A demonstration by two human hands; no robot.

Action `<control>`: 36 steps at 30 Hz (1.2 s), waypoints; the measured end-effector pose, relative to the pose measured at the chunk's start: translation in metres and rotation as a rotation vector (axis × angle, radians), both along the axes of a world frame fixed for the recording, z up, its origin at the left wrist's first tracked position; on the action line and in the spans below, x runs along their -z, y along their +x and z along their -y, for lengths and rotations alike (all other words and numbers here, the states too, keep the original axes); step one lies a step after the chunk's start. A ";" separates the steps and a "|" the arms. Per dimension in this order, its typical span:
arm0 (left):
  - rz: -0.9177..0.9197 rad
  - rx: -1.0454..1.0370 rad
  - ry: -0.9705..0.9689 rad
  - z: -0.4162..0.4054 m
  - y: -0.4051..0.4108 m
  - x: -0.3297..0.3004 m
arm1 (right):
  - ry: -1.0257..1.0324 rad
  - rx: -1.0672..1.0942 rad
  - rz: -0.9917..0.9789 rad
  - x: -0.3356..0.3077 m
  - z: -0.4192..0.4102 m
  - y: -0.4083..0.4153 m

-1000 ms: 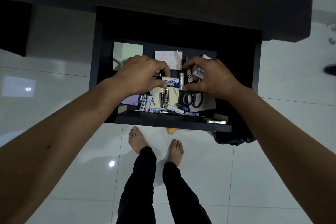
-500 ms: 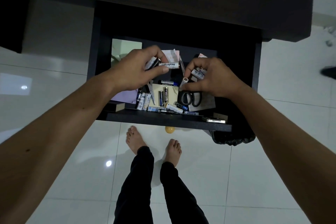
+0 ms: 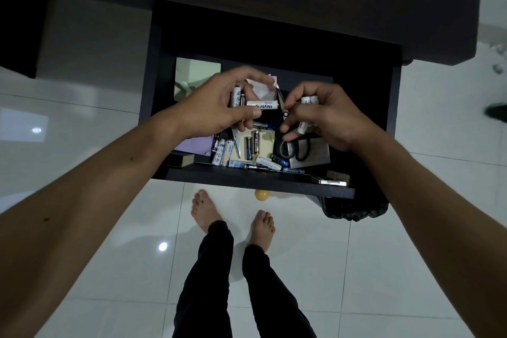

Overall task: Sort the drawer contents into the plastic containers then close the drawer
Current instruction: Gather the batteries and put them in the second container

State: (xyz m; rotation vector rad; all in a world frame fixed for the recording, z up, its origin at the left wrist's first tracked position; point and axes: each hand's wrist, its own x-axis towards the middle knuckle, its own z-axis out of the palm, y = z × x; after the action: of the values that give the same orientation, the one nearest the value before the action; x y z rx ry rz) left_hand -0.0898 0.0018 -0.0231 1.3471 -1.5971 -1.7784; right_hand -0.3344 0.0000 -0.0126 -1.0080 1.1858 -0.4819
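— Progress so far, working back from the front lip of the open black wooden drawer point(image 3: 247, 177)?

— Early, by my reading. Just behind that lip a row of loose white and blue cylindrical batteries point(image 3: 255, 163) lies unsorted, with a small brass-coloured metal piece point(image 3: 329, 180) at the right end of the lip. A little farther in, black-handled steel scissors point(image 3: 295, 149) rest on a grey paper, and two dark batteries point(image 3: 252, 147) lie on a beige note. A pale green square note pad point(image 3: 199, 74) sits deepest, at the drawer's back left. No plastic containers are in view, so I cannot say anything has been sorted yet, and the drawer is still fully open.

— And the hands?

— Both hover above the drawer's middle. The left hand point(image 3: 216, 110) is curled, thumb and fingertips pinching a white "Heybright" battery point(image 3: 262, 105) crosswise, with at least one more white battery point(image 3: 236, 96) tucked upright in the palm. The right hand point(image 3: 326, 115) is closed loosely round a few white batteries point(image 3: 306, 115), forefinger and thumb partly spread.

— What differs from a second ago?

— Then both hands were down among the clutter, picking. Half a second ago they were rising with batteries. Now they are higher over the drawer and farther apart, the right one holding more, and a blue-banded battery point(image 3: 263, 126) under the left hand lies uncovered.
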 end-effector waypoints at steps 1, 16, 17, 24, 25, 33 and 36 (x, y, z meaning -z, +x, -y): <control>-0.011 0.004 -0.006 0.000 0.000 -0.001 | -0.019 -0.013 -0.045 0.000 0.000 0.001; 0.065 -0.092 -0.017 0.005 -0.001 -0.003 | -0.495 -0.522 -0.685 0.019 0.005 0.021; 0.058 -0.094 -0.011 0.005 -0.001 -0.003 | -0.497 -0.514 -0.680 0.018 0.006 0.021; 0.115 -0.147 -0.037 0.006 0.001 0.006 | -0.480 -0.484 -0.601 0.017 0.009 0.013; 0.128 -0.138 -0.043 0.006 0.001 0.007 | -0.452 -0.451 -0.588 0.016 0.008 0.011; 0.142 0.027 -0.032 0.003 0.001 0.001 | -0.177 -0.236 -0.224 -0.005 -0.001 -0.004; 0.175 0.103 -0.026 0.000 0.003 0.004 | -0.081 -0.123 -0.095 -0.003 -0.003 -0.007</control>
State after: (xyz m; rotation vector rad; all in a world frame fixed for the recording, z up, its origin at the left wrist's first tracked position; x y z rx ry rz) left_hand -0.0870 0.0016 -0.0269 1.4677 -1.8051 -1.7317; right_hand -0.3414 0.0030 -0.0093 -1.1772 1.1879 -0.3908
